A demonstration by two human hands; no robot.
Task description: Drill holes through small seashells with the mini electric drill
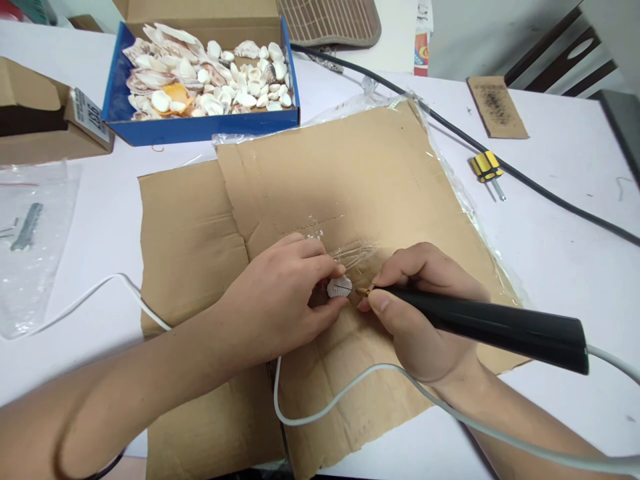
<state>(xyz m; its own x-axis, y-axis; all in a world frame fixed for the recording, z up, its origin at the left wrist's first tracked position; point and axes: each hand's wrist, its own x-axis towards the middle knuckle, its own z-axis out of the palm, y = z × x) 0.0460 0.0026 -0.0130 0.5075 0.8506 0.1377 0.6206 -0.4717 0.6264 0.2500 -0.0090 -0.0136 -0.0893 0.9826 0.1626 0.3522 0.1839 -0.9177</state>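
A small white ribbed seashell point(339, 287) is pinched between the thumb and fingers of my left hand point(287, 290), just above the cardboard. My right hand point(430, 313) grips a black corded electric drill pen point(480, 323) near its front, from the other side. From the pen's brass-coloured nose, a thin bit points left and reaches across the shell's face; I cannot tell whether it has gone in. Both hands rest over brown cardboard sheets point(320, 180). White crumbs and clear tape lie on the cardboard just beyond my fingers.
A blue-edged box point(210, 123) full of seashells stands at the back left, beside a brown carton point(45, 113). A yellow-black screwdriver point(486, 168), a black cable point(450, 130) and a small stained cardboard piece point(497, 107) lie right. A white cord point(340, 403) loops in front; a wrench point(27, 227) lies left.
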